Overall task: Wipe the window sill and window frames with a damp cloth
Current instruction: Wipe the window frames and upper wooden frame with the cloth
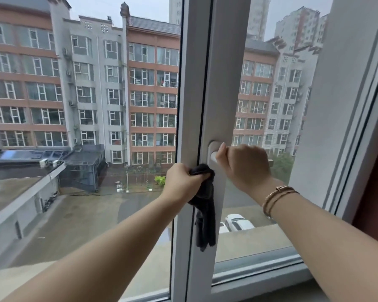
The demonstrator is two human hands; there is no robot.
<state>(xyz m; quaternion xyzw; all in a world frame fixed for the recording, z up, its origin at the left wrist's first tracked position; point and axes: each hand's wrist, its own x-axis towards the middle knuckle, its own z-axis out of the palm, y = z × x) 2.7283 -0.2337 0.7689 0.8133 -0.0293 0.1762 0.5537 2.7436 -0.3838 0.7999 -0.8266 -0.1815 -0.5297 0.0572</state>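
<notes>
Window frame point(216, 83), a white plastic upright running the height of the view between two panes, was the surface in hand, with the pale window sill point(277, 286) along its foot at the lower right. To wipe it well, I judge the cloth should be spread flat against the upright and drawn along it in long strokes, then worked round the handle base, where dirt tends to gather. Bunched as it was, little of it could meet the plastic.

Dark grey fabric cloth point(203, 205) hung limp in a narrow twist down the front of the frame, its top wadded, its tail ending well above the sill. It looked thin and soft; whether it was damp could not be told.

Left hand point(183, 182) had its grip clamped on the cloth's bunched top, against the frame. Right hand point(242, 166), a gold bangle point(277, 198) at its wrist, had its grip closed round the white window handle point(213, 152).
</notes>
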